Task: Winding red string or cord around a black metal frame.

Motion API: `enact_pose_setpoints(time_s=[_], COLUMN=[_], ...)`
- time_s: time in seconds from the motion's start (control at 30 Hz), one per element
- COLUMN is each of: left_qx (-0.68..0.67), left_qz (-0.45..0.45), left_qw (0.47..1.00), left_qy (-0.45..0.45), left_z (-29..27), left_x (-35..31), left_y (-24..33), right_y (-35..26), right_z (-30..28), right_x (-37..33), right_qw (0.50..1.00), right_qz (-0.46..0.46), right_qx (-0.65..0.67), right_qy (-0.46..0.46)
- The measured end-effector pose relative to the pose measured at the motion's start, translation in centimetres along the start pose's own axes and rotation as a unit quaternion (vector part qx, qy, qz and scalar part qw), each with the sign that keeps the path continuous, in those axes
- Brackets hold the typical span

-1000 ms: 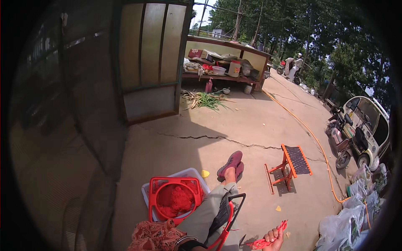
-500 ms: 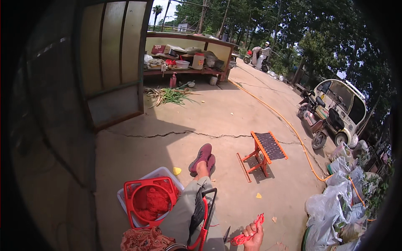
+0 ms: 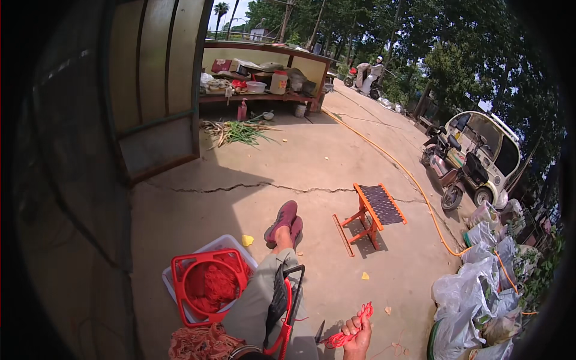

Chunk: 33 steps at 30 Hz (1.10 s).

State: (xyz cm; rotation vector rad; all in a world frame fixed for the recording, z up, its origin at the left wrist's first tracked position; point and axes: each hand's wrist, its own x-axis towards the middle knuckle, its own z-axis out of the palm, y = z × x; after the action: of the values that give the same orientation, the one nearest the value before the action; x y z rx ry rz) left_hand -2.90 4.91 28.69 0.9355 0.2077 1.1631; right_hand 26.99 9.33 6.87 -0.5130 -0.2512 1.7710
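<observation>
My right hand [image 3: 357, 337], low and right of my lap, is closed around a bundle of red cord [image 3: 366, 311]. Part of the cord sticks out above the fist and part trails out on its left side. A dark pointed blade [image 3: 320, 331] shows just left of the hand; what it belongs to is cut off. My left hand is out of view. Across my lap lies a red and black frame [image 3: 288, 315]. Left of my legs, a red plastic frame with a round opening [image 3: 176, 279] sits on a pale tub [image 3: 227, 241]; tangled red strands [image 3: 213, 287] show through it.
A reddish netted bundle [image 3: 204, 343] lies at the lower edge. An orange folding stool [image 3: 379, 204] stands ahead on cracked concrete. White sacks [image 3: 462, 288] line the right side, with a yellow hose [image 3: 414, 177] beyond. Scooters, a small vehicle [image 3: 489, 150] and a rider [image 3: 375, 72] are farther off.
The scene has shifted slightly left and up in the picture. My right hand keeps its grip on the red cord and has barely moved.
</observation>
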Motion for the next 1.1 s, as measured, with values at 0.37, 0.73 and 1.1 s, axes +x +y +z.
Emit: enact_pose_setpoints(time_s=[0.37, 0.73, 1.1], left_qx=[0.007, 0.018, 0.023], left_qz=[0.017, 0.036, 0.047], left_qw=[1.0, 0.999, 0.999], left_qy=[0.008, 0.007, 0.005], left_z=[0.0, 0.5, 0.4], left_x=[0.1, 0.3, 0.6], left_y=[0.9, 2.2, 3.0], right_y=[0.3, 0.6, 0.7], right_z=[-0.3, -0.5, -0.7], right_x=[0.1, 0.4, 0.2], right_qw=[1.0, 1.0, 0.999], right_qz=[0.01, 0.019, 0.014], right_qx=[0.0, -0.012, -0.01], right_qy=[0.017, 0.015, 0.035])
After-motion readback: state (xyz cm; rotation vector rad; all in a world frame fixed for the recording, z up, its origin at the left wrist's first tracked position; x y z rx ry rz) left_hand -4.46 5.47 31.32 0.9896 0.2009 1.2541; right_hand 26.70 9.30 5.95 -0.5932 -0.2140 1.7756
